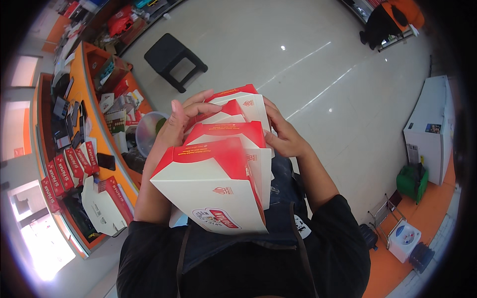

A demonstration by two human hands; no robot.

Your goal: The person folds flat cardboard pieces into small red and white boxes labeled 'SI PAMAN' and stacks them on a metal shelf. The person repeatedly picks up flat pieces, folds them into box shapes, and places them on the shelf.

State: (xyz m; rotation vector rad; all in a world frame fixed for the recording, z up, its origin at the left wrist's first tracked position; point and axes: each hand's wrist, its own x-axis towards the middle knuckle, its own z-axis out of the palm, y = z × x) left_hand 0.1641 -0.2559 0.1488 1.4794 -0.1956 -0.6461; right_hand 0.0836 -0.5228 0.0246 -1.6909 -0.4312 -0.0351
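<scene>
A row of several red and white folded food cartons (213,174) stands in front of my chest, one behind another, with the nearest one the largest in view. My left hand (186,113) is against the far left side of the row, its fingers bent over the red tops and its thumb raised. At the right side, my right hand (285,136) grips the white panels of the farther cartons, thumb toward me. The cartons are held between both hands. Their undersides and some of my fingertips are hidden.
To the left runs an orange-edged counter (79,74) with phones and upright red boxes (74,166). A clear round tub (149,131) is beside it. A black stool (174,59) stands ahead. At right are a white chest freezer (430,129) and green container (412,181); a person (392,22) is far right.
</scene>
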